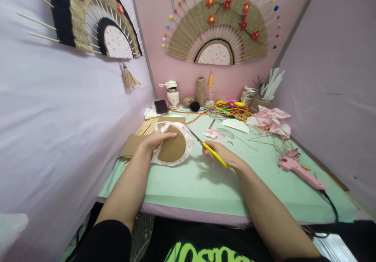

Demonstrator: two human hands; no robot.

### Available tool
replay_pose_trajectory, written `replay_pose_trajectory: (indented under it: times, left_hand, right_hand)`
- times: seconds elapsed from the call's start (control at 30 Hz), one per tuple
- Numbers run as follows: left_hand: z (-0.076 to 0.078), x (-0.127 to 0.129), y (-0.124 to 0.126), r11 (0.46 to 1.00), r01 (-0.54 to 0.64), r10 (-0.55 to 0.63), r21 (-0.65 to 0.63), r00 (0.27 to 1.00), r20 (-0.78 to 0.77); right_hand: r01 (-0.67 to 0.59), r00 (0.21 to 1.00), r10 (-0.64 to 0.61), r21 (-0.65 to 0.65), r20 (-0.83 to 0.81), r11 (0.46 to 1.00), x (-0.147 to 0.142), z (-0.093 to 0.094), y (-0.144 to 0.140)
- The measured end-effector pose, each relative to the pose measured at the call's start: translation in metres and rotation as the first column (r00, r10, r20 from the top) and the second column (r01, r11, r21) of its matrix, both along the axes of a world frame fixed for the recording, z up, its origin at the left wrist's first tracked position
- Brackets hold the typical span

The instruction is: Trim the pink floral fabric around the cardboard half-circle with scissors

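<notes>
My left hand (pixel 157 140) lies flat on a brown cardboard semicircle (pixel 174 149) that rests on pink-dotted white fabric (pixel 188 140). My right hand (pixel 220 152) grips yellow-handled scissors (pixel 214 153), whose blades point up-left toward the fabric's right edge. Both sit on the pale green table (pixel 188 183).
A pink glue gun (pixel 301 172) with a black cord lies at the right. Wooden sticks (pixel 147 127), flat cardboard (pixel 132 145), fabric scraps (pixel 272 121), coloured cords (pixel 232 109), twine spool (pixel 201 91), a bottle (pixel 172 96) and a phone (pixel 161 106) crowd the back. Woven fans hang on the walls.
</notes>
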State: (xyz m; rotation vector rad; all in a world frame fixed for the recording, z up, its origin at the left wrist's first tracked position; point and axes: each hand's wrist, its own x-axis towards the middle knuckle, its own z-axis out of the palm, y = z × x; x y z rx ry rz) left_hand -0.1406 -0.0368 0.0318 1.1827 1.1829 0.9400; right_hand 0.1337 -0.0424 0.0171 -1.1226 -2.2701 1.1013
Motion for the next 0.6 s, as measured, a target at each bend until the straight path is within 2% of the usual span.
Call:
replay_pose_trajectory:
  times: [0.33, 0.6]
  left_hand:
    - [0.0039, 0.0010, -0.0034, 0.999, 0.017, -0.019, -0.036, 0.998, -0.054]
    - [0.0052, 0.0017, -0.0041, 1.000, 0.023, -0.024, -0.016, 0.994, -0.102]
  right_hand:
    - [-0.014, 1.000, 0.015, -0.008, 0.007, 1.000, 0.0005, 0.0037, -0.0028]
    - [-0.003, 1.000, 0.003, 0.002, 0.031, 1.000, -0.0005, 0.0025, -0.0013]
